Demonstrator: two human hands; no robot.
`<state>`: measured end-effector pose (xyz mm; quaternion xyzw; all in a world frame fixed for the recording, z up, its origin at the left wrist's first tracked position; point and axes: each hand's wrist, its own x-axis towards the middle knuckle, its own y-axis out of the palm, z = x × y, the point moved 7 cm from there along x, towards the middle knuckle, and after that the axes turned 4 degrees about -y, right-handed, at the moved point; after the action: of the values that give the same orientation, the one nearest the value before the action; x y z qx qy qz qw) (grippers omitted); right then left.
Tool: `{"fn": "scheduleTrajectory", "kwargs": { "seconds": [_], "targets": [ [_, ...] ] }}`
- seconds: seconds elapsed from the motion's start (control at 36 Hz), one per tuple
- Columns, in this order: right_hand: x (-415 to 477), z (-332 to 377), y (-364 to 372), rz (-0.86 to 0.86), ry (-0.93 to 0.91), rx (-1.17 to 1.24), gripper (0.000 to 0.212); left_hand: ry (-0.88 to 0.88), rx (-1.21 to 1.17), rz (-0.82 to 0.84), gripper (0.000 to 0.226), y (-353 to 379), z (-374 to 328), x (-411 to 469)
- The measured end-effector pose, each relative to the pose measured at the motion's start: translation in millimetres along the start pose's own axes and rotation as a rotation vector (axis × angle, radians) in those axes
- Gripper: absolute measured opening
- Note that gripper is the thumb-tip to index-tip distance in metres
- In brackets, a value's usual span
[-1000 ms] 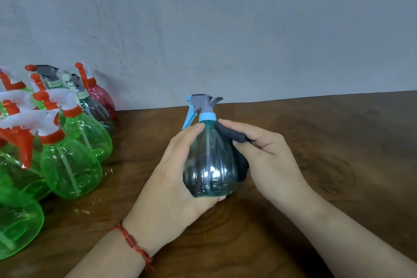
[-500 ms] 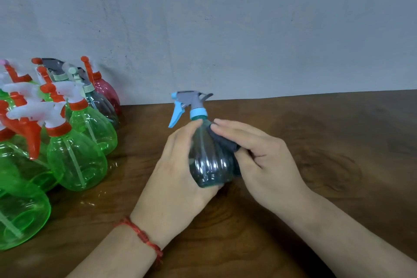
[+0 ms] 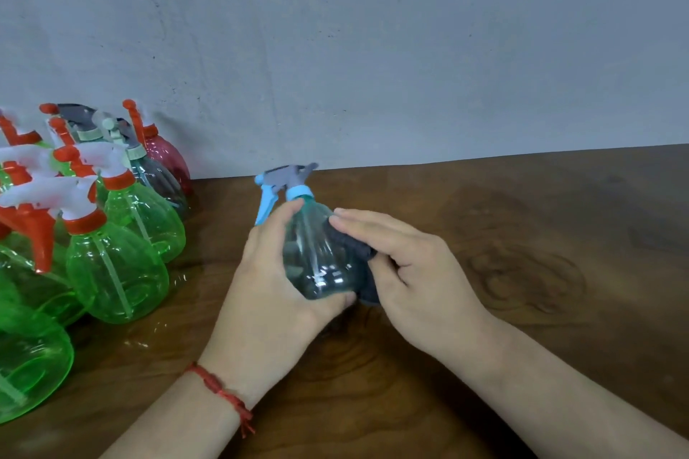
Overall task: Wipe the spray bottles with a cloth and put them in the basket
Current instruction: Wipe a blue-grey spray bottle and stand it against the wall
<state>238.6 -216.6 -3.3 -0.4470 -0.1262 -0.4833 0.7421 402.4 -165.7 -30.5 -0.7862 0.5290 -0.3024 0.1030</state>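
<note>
Item: teal spray bottle (image 3: 317,257), upright 1 s ago, now tilted left; left grip (image 3: 268,283) curled round body; right grip (image 3: 414,272) pinching dark cloth (image 3: 354,246) against side. Wiping midway; basket unseen.

Spray bottle (image 3: 320,265) has tipped leftward; right hand (image 3: 414,272) slid cloth (image 3: 354,248) across its shoulder.
</note>
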Motion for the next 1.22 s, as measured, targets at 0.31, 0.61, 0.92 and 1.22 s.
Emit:
{"fn": "scheduleTrajectory", "kwargs": {
  "seconds": [0.31,0.61,0.92,1.22],
  "targets": [
    [5,-21,-18,-0.166,0.333,0.532,0.048,0.112,-0.090,0.129,0.121,11,-18,-9],
    [1,-14,-13,-0.110,0.139,0.112,0.053,0.208,0.075,0.122,0.103,16,-23,-10],
    [-4,10,3,0.038,-0.062,-0.037,0.056,-0.128,-0.169,-0.129,0.106,-14,11,5],
    [1,-7,-12,-0.077,0.136,0.052,0.054,0.170,0.097,0.049,0.104,7,-20,-7]
  ]
}}
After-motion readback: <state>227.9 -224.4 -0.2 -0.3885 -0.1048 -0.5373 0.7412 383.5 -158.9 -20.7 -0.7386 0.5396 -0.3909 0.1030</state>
